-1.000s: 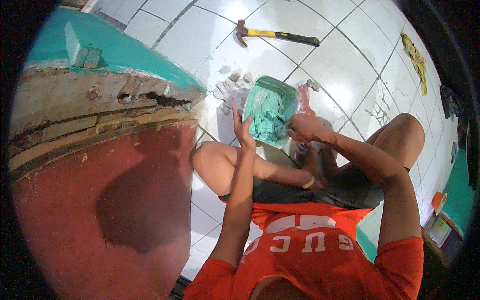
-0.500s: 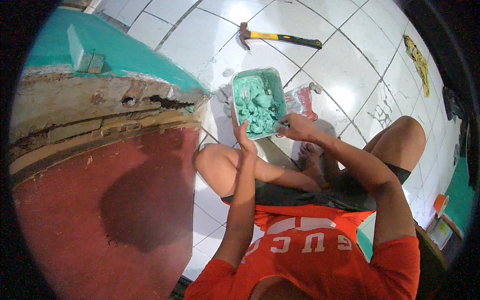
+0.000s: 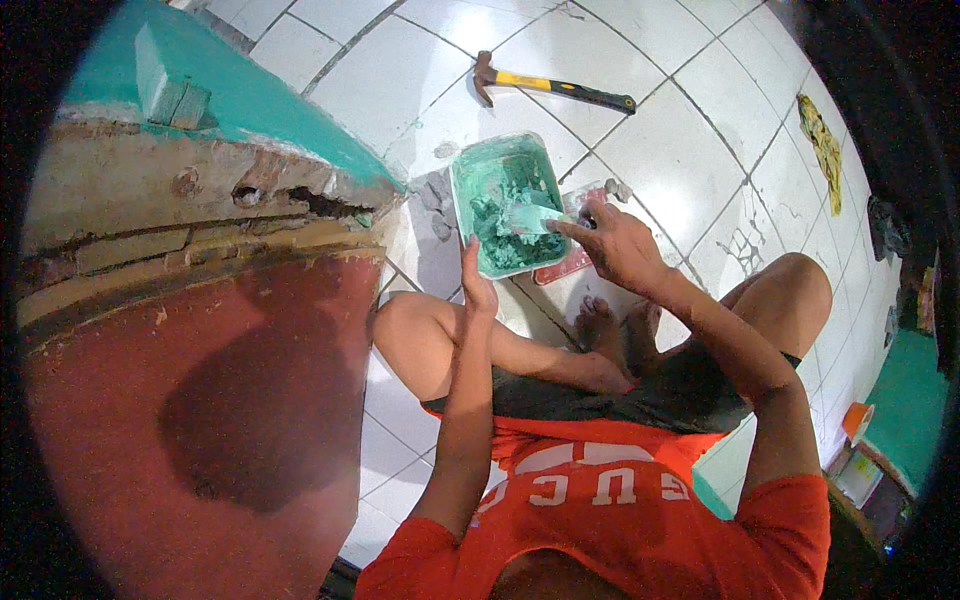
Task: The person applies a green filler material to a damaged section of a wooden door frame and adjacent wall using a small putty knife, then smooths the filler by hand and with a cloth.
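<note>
A rectangular plastic tub (image 3: 461, 205), pale green with paste smeared on its walls, is tilted a little above my crossed legs. Lumpy green paste (image 3: 490, 222) lies in it. My left hand (image 3: 478, 285) grips the tub's near left side, fingers partly hidden under it. Closed round a handle, my right hand (image 3: 622, 250) holds a putty knife (image 3: 535, 218) whose paste-coated blade is over the tub's right part. The handle is mostly hidden by my fingers. Partly behind the tub lies a flat red piece (image 3: 568, 266) with pale smears.
A claw hammer (image 3: 560, 90) with a yellow-and-black handle lies on the white tiles beyond the tub. Grey crumbs (image 3: 437, 200) are beside it. On the left stands a broken-edged ledge (image 3: 200, 190) bearing a pale block (image 3: 165, 85). A yellow patterned cloth (image 3: 822, 150) lies far right.
My right hand has risen and moved slightly right, bringing the putty knife's blade up into sight. The paste has been shifted about in the tub. The whole view has shifted slightly.
</note>
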`<action>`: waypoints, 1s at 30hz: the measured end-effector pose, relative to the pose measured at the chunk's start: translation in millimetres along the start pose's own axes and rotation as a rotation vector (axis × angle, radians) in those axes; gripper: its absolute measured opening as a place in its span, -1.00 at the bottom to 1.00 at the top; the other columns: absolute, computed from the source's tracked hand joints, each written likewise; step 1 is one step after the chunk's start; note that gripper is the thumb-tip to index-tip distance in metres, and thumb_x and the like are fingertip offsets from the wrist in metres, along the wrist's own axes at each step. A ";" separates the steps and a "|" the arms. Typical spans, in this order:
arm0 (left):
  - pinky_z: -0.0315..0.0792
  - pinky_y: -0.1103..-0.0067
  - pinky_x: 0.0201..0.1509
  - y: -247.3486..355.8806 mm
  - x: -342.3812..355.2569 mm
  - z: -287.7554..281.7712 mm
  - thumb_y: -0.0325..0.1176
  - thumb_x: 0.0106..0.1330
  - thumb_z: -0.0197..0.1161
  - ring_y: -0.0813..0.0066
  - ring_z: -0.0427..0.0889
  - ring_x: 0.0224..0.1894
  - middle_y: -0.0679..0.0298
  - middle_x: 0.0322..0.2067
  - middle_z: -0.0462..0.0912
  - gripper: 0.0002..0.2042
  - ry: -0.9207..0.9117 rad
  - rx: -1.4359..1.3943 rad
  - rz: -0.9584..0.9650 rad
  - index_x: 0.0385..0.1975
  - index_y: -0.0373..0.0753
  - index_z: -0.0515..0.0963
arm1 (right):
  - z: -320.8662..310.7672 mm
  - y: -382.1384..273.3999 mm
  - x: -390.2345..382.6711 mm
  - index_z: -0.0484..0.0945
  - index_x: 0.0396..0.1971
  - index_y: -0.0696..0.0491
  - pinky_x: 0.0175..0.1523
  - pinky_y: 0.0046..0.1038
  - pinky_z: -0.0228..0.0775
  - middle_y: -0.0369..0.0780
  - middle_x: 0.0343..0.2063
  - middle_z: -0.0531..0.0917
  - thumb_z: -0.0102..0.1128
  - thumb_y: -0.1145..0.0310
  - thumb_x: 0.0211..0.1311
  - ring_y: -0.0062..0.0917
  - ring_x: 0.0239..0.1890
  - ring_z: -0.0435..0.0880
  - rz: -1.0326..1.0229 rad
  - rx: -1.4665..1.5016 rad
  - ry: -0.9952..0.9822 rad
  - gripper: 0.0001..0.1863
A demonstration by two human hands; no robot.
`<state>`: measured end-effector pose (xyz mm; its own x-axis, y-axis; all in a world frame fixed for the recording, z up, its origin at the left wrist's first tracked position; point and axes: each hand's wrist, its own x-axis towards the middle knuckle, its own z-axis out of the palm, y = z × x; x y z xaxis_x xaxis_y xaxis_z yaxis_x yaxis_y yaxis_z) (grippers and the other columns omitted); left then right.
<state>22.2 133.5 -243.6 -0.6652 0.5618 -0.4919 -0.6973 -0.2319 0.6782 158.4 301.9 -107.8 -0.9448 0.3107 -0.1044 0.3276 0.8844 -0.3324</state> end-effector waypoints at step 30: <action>0.27 0.42 0.06 23.8 3.5 -7.7 -0.11 0.08 0.08 0.33 0.43 0.00 0.25 -0.03 0.45 -0.48 0.234 -0.149 -0.065 0.04 -0.22 0.35 | -64.3 -2.1 -31.7 0.37 0.04 -0.27 -0.35 -0.35 0.44 -0.21 -0.32 0.41 0.08 0.50 -0.10 -0.35 -0.30 0.50 -0.033 -0.314 -0.159 -0.41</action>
<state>1.2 123.8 -233.4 -0.6492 0.3847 -0.6562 -0.7606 -0.3255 0.5617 188.4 312.6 -43.5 -0.9368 0.2435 -0.2514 0.2605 0.9648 -0.0362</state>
